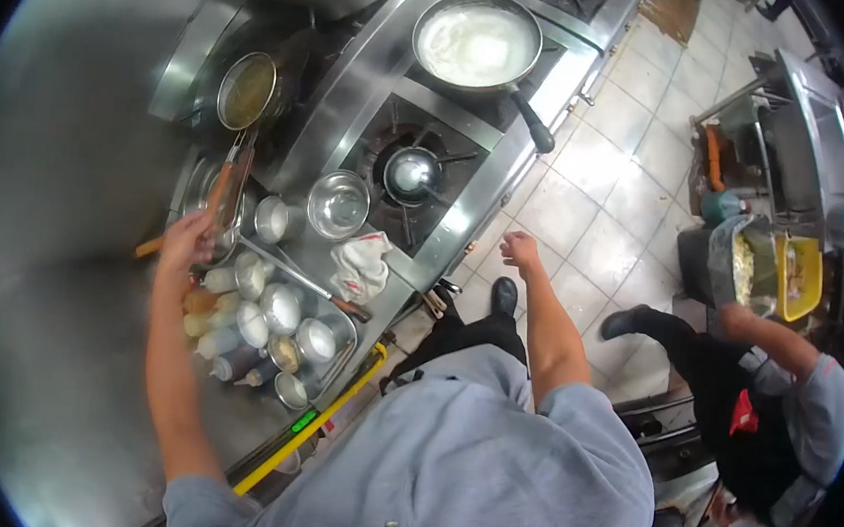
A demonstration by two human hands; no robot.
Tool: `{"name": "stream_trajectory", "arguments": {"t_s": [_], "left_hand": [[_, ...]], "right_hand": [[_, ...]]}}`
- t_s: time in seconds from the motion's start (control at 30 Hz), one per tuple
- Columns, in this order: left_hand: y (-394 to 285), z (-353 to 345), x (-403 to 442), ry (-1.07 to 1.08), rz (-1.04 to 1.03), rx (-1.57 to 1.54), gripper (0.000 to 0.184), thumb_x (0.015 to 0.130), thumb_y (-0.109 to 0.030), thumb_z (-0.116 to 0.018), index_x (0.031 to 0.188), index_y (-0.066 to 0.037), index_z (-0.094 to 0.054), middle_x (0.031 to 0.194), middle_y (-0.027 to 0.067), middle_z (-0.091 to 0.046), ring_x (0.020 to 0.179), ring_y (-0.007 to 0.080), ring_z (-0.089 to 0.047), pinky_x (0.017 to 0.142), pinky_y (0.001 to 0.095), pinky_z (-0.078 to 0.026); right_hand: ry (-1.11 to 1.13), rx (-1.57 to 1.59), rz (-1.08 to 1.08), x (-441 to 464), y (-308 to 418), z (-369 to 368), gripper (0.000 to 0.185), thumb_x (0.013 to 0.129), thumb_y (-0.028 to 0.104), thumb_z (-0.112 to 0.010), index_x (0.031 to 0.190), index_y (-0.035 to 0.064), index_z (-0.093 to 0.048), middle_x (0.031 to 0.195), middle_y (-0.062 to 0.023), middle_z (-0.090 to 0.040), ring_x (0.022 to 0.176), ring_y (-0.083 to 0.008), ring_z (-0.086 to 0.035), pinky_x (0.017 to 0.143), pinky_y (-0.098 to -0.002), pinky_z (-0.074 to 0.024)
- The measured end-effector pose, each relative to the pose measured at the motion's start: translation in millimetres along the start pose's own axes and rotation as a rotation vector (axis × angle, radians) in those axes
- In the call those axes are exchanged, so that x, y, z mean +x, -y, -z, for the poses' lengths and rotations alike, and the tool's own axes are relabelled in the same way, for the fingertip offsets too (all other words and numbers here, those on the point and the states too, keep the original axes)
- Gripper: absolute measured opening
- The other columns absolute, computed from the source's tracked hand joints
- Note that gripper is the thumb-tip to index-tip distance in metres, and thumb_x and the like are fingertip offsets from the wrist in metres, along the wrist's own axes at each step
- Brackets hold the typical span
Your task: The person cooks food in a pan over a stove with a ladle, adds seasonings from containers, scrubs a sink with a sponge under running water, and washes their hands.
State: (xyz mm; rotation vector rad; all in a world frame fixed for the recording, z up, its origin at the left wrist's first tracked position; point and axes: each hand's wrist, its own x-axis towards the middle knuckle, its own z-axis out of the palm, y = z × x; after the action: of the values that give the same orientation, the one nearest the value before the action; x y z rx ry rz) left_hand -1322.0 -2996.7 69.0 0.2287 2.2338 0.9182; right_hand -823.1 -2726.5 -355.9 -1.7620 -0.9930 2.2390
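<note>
My left hand (188, 240) is closed around the wooden handle of a wire strainer (248, 91), at the left of the stove. The round mesh head points away from me, over a dark pot area at the back. A second wooden handle lies close alongside, and a wooden end sticks out left of my fist. Below this hand stand several squeeze bottles (219, 321) and metal containers (280, 309). My right hand (519, 250) hangs over the floor beside the stove, fingers curled, with nothing visible in it.
A frying pan (476, 42) with whitish contents sits on the stove, its black handle jutting over the front edge. Nearer are a small ladle-like bowl (412, 174) on a burner, a metal bowl (338, 204) and a cloth (359, 266). A co-worker (782, 395) stands right, near a yellow container (799, 278).
</note>
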Motion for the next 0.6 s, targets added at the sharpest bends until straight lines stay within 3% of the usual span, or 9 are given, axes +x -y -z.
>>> {"name": "stream_trajectory", "arguments": {"t_s": [0.1,0.17,0.2,0.27,0.33,0.4,0.5,0.53,0.6], "left_hand": [[18.1,5.8,-53.6,-0.1,0.028,0.085,0.045,0.101,-0.027,-0.06,0.139,-0.005,-0.051,0.098,0.0049,-0.068,0.066,0.0113,-0.061,0.053,0.0276,-0.053],[33.0,3.5,-97.6,-0.146,0.065,0.08,0.045,0.101,-0.026,-0.061,0.139,-0.004,-0.051,0.1,0.0065,-0.069,0.067,0.0119,-0.062,0.055,0.0286,-0.054],[38.0,-7.8,-124.1,-0.191,0.112,0.095,0.044,0.1,-0.026,-0.061,0.137,-0.003,-0.053,0.101,0.0073,-0.069,0.067,0.0122,-0.062,0.056,0.0288,-0.055],[73.8,-8.7,-165.5,-0.149,0.152,0.092,0.042,0.1,-0.026,-0.062,0.134,-0.003,-0.056,0.104,0.0082,-0.071,0.07,0.0134,-0.064,0.057,0.0291,-0.055],[88.5,-29.0,-207.1,-0.12,0.286,0.086,0.047,0.098,-0.029,-0.066,0.136,-0.004,-0.057,0.106,0.0088,-0.07,0.078,0.0148,-0.065,0.067,0.0323,-0.058],[122.0,-47.5,-238.1,-0.096,0.365,-0.035,0.046,0.097,-0.028,-0.067,0.135,-0.005,-0.057,0.11,0.0107,-0.071,0.079,0.0149,-0.066,0.07,0.0325,-0.058],[173.8,-81.8,-274.9,-0.055,0.486,-0.136,0.045,0.098,-0.025,-0.068,0.136,-0.005,-0.057,0.112,0.0108,-0.071,0.084,0.0154,-0.067,0.072,0.0331,-0.059],[186.3,-96.1,-284.6,-0.048,0.527,-0.163,0.044,0.098,-0.025,-0.068,0.136,-0.005,-0.057,0.111,0.0106,-0.071,0.086,0.0156,-0.067,0.073,0.0332,-0.059],[206.3,-121.8,-296.2,0.006,0.599,-0.155,0.046,0.099,-0.027,-0.067,0.138,-0.005,-0.055,0.113,0.0109,-0.07,0.088,0.0166,-0.067,0.076,0.0343,-0.058]], "right_hand": [[-0.035,-0.147,0.148,124.9,-56.5,-2.8,0.04,0.088,0.018,-0.067,0.124,0.0032,-0.059,0.094,-0.0117,-0.068,0.074,-0.0193,-0.065,0.068,-0.0382,-0.0598],[-0.042,0.027,0.163,157.3,-48.6,-12.8,0.057,0.097,0.026,-0.061,0.147,0.0078,-0.04,0.084,-0.0114,-0.061,0.074,-0.0224,-0.065,0.068,-0.0393,-0.0611],[-0.159,0.377,0.015,135.1,-17.7,-24.5,0.054,0.103,0.033,-0.054,0.146,0.0058,-0.039,0.079,-0.0088,-0.057,0.072,-0.022,-0.064,0.065,-0.0369,-0.0601],[-0.178,0.401,0.003,130.3,2.1,-37.1,0.05,0.105,0.037,-0.051,0.141,0.0023,-0.045,0.082,-0.0068,-0.057,0.069,-0.0202,-0.062,0.066,-0.0349,-0.0588],[0.022,0.396,0.24,148.1,-6.9,-34.5,0.048,0.105,0.036,-0.052,0.135,-0.0017,-0.051,0.083,-0.0064,-0.06,0.068,-0.0178,-0.061,0.066,-0.0331,-0.057],[-0.044,0.261,0.288,159.2,-16.6,-39.8,0.047,0.105,0.034,-0.052,0.134,-0.0038,-0.053,0.087,-0.0081,-0.064,0.072,-0.0163,-0.062,0.067,-0.0319,-0.0549],[-0.24,0.118,0.466,142.4,-14.4,-46.6,0.043,0.106,0.018,-0.052,0.141,-0.0062,-0.047,0.083,-0.0104,-0.066,0.072,-0.0166,-0.064,0.068,-0.0314,-0.0552],[-0.225,0.117,0.468,142.1,-18.3,-46.4,0.043,0.106,0.018,-0.052,0.141,-0.0062,-0.047,0.083,-0.0104,-0.066,0.072,-0.0166,-0.064,0.068,-0.0314,-0.0552],[-0.159,0.027,0.535,145.9,-23.0,-37.9,0.064,0.105,0.027,-0.053,0.153,-0.0085,-0.031,0.097,-0.013,-0.069,0.082,-0.0164,-0.064,0.077,-0.0311,-0.0546]]}}
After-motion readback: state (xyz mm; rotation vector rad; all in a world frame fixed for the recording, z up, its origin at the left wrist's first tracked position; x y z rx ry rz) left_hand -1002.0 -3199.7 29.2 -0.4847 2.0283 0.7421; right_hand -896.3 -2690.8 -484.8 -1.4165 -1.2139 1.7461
